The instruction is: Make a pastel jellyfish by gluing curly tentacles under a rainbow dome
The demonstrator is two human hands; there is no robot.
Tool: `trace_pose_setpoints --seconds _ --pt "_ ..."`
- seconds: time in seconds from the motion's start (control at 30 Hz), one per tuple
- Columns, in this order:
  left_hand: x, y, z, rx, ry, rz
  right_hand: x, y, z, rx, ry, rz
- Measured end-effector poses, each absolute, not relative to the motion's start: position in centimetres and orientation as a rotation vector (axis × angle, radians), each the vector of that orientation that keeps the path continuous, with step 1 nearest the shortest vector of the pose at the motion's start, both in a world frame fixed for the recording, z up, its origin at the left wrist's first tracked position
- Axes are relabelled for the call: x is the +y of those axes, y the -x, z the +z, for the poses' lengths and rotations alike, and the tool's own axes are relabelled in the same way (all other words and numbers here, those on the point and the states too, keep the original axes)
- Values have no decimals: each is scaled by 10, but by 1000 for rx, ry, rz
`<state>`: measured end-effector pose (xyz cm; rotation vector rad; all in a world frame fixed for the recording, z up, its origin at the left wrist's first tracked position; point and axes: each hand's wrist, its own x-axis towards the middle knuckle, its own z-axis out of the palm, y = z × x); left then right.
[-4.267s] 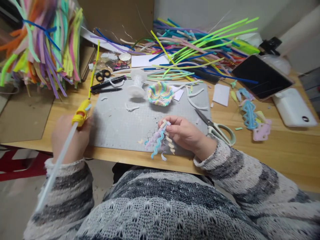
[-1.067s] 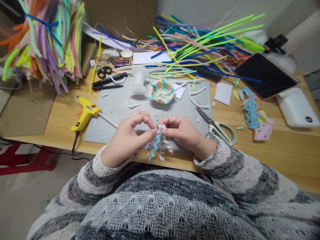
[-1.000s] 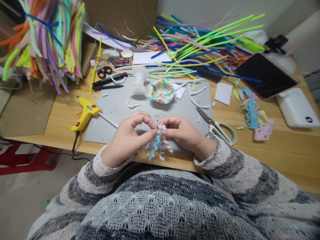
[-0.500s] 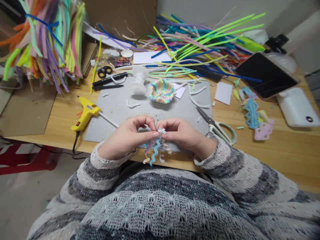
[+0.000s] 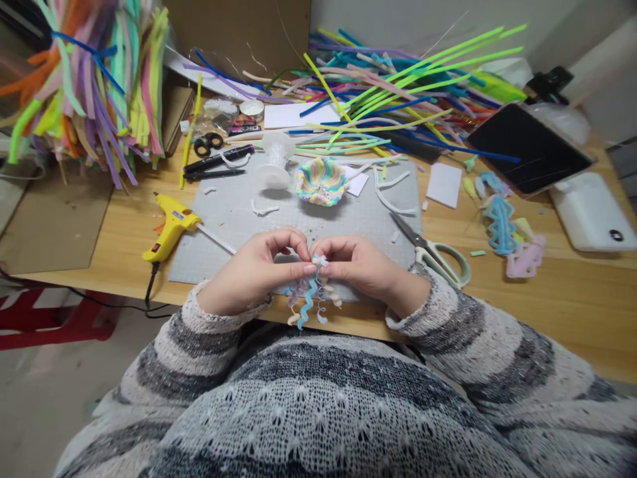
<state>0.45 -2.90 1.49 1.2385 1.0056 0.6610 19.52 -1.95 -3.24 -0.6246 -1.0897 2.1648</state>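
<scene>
Between both hands, over the near edge of the grey cutting mat (image 5: 219, 212), hangs a bundle of curled pipe cleaners (image 5: 309, 302) in blue, purple and cream. My left hand (image 5: 269, 265) pinches its gathered top from the left. From the right, my right hand (image 5: 355, 262) pinches the same top, fingertips nearly meeting the other hand's. The exact grip is partly hidden by the fingers. Beyond the hands lies a ruffled pastel striped pipe-cleaner piece (image 5: 322, 180), beside a spool of clear line (image 5: 276, 159).
A yellow glue gun (image 5: 172, 229) lies left of the mat, its cord running off the table edge. Scissors (image 5: 432, 255) rest at the mat's right edge. Loose pipe cleaners (image 5: 398, 86) pile up at the back; a tablet (image 5: 530, 149) and white box (image 5: 594, 212) stand right.
</scene>
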Motion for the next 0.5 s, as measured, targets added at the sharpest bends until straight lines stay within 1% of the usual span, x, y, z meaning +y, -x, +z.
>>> trace_pose_setpoints --seconds 0.23,0.5 --pt "-30 -5 12 999 -1226 646 -18 -195 -33 -1140 630 2127" --pt "-29 -6 12 977 -1238 668 -18 -195 -37 -1213 578 1985"
